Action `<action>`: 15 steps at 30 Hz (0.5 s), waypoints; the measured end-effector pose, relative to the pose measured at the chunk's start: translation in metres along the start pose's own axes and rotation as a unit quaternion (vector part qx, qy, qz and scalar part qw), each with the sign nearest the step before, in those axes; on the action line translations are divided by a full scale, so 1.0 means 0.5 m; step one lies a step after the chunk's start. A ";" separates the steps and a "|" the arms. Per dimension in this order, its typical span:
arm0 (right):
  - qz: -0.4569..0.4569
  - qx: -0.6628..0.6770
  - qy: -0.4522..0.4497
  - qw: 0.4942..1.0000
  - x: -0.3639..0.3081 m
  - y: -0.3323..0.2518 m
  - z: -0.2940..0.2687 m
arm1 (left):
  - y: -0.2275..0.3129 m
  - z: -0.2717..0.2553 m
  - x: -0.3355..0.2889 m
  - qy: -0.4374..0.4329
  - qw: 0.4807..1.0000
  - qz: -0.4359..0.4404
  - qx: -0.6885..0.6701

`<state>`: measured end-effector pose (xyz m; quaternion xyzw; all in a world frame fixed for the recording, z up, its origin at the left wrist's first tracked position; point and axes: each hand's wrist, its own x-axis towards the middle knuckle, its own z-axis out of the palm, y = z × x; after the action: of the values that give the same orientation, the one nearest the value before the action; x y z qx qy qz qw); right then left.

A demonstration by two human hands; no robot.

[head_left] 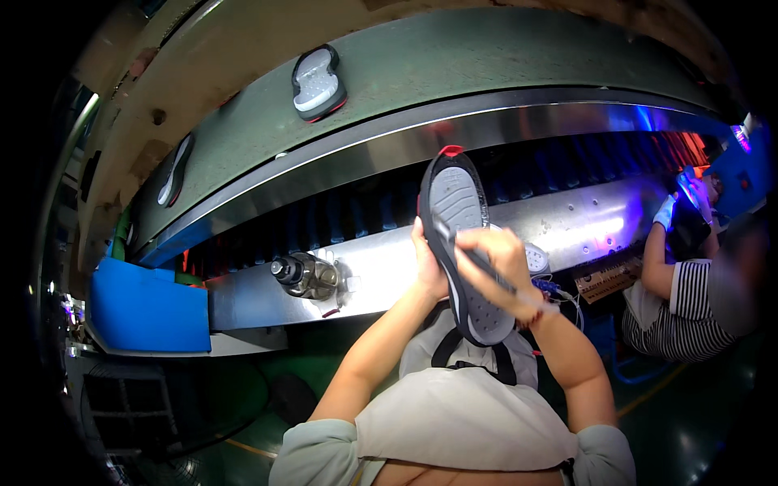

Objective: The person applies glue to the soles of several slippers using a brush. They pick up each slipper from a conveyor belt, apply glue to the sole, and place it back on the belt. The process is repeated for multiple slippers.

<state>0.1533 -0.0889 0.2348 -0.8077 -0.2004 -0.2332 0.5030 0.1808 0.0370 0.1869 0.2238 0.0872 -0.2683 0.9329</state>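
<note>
A shoe sole (pixel 460 198), grey inside with a black rim and a red tip at its far end, is tilted upright in front of my body. My left hand (pixel 429 266) is closed around its left edge near the middle. Over the inner face of the sole my right hand (pixel 501 263) is bent, its fingers curled close to the waist of the sole. Whatever lies between those fingers, if anything, is too small or blurred to make out. Partly behind the right hand, a second pale perforated sole (pixel 536 259) lies on the metal bench (pixel 389 271).
A bottle with a black cap (pixel 304 275) stands on the bench to the left. Beyond the metal rail, a green conveyor belt (pixel 421 65) carries a grey-and-black sole (pixel 318 83) and another sole (pixel 176 172). At right, a gloved co-worker (pixel 685 300) sits beside a cardboard box (pixel 608 279).
</note>
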 end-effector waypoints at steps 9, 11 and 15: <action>0.158 0.211 -0.095 0.960 0.018 -0.040 -0.097 | 0.034 0.034 -0.047 -0.061 0.997 -0.039 0.028; 0.224 0.270 0.003 0.936 0.066 -0.029 -0.092 | 0.019 0.060 -0.053 -0.111 0.992 -0.050 0.013; 0.050 0.164 -0.054 0.984 0.059 -0.028 -0.062 | 0.013 0.061 -0.047 -0.066 0.992 -0.044 -0.097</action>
<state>0.1639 -0.1083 0.2737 -0.7348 -0.2217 -0.1277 0.6282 0.1661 0.0386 0.2229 0.1101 0.0606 -0.3139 0.9411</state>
